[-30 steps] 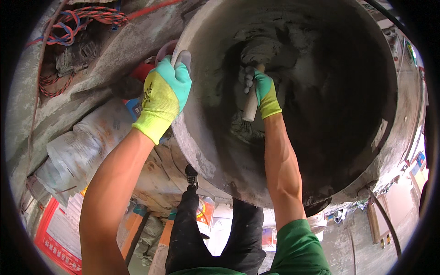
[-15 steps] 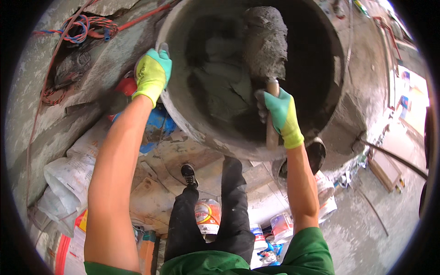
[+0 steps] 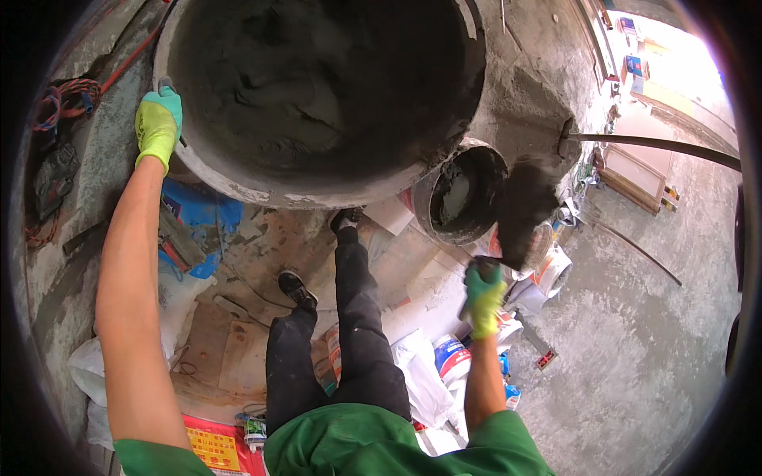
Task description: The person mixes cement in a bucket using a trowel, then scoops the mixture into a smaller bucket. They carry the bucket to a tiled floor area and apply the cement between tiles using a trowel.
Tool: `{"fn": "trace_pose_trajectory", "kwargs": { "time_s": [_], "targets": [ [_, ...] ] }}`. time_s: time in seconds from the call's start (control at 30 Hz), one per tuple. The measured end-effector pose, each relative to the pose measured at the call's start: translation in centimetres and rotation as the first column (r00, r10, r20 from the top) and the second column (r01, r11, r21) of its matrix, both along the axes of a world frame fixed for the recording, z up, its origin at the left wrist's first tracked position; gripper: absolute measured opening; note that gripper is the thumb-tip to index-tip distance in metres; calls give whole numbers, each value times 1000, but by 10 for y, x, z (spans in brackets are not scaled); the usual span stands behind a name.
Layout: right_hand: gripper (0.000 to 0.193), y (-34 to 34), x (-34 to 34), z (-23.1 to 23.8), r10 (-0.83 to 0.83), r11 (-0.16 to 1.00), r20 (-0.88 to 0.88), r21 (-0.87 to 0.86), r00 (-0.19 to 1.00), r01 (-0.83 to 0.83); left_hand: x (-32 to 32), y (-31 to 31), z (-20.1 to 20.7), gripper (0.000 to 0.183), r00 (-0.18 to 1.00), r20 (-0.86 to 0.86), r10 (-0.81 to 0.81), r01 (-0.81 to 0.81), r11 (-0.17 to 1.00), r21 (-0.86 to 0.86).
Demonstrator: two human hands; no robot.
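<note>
My left hand (image 3: 159,119), in a yellow and mint work glove, grips the left rim of a large round tub (image 3: 262,194). Wet grey mortar (image 3: 294,87) lies inside the tub. Off to the right, my right hand (image 3: 483,297), gloved alike, is closed round the handle of a trowel. The trowel blade (image 3: 528,210) points away from me, dark and blurred; how much mortar it carries I cannot tell. Just left of the blade stands a small mortar-crusted bucket (image 3: 432,210) with some grey mix at its bottom.
Coiled rope (image 3: 67,103) lies at the far left, and a blue bag (image 3: 198,214) sits below the tub. White bags (image 3: 421,373) and buckets crowd the floor by my legs. A long dark bar (image 3: 659,143) juts in from the right. Concrete floor (image 3: 611,365) spreads at lower right.
My right hand has carried the trowel out of the tub, down and right, past the small bucket. My left hand stays on the rim. The view has shifted right.
</note>
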State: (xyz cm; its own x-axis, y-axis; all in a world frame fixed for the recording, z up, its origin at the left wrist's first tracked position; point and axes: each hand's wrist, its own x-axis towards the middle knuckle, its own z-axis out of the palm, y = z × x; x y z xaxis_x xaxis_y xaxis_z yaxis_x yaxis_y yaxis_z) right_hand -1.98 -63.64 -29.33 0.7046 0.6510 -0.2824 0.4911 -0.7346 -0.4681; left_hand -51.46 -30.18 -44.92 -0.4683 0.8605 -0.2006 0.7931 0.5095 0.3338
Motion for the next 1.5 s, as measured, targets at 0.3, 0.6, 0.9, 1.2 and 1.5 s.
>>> {"fn": "trace_pose_trajectory", "kwargs": {
  "time_s": [0.3,0.6,0.9,1.2,1.5],
  "targets": [
    [10,11,-11,-38,-338,939,-312,-178,888,295,6,-5,14,61,999,41,-2,5,998,-68],
    [13,224,-11,53,674,677,-98,-314,732,-666,15,-8,17,57,998,-51,37,-36,999,30],
    [25,392,-81,-238,989,-147,-84,-461,-122,-875,20,-15,21,51,997,-54,57,-52,995,88],
    [24,298,-175,-352,164,526,-887,-291,431,-799,25,-17,30,33,990,62,129,-132,990,44],
    [11,314,-235,-280,-352,704,-902,-431,251,-564,21,-18,23,34,991,19,133,-134,990,49]
  ]
}}
